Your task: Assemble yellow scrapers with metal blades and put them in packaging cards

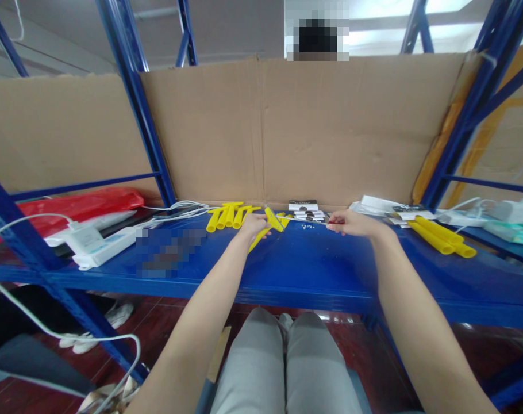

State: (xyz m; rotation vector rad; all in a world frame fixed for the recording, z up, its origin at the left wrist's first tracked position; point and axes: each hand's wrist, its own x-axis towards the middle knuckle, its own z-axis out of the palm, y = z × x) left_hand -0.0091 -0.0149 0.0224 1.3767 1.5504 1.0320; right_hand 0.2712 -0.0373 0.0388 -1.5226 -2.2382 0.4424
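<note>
My left hand (256, 225) is closed around a yellow T-shaped scraper (273, 219), its head turned to the right. In my right hand (350, 223) is a screwdriver (308, 221) with a dark red handle. Its thin shaft points left, and the tip is at or close to the scraper head; contact is too small to tell. Between the hands, a few tiny pale pieces, perhaps screws (308, 227), lie on the blue shelf (313, 264). Several more yellow T-shaped scrapers (230, 215) lie just left of my left hand.
Printed cards (304, 208) are stacked by the cardboard wall (330, 132). Yellow tubular handles (438, 236) lie at right beside white packets (376, 205). A power strip (108, 247) with a white charger and cables occupies the left, near a red bag (89, 201). Blue posts (136, 98) frame the shelf.
</note>
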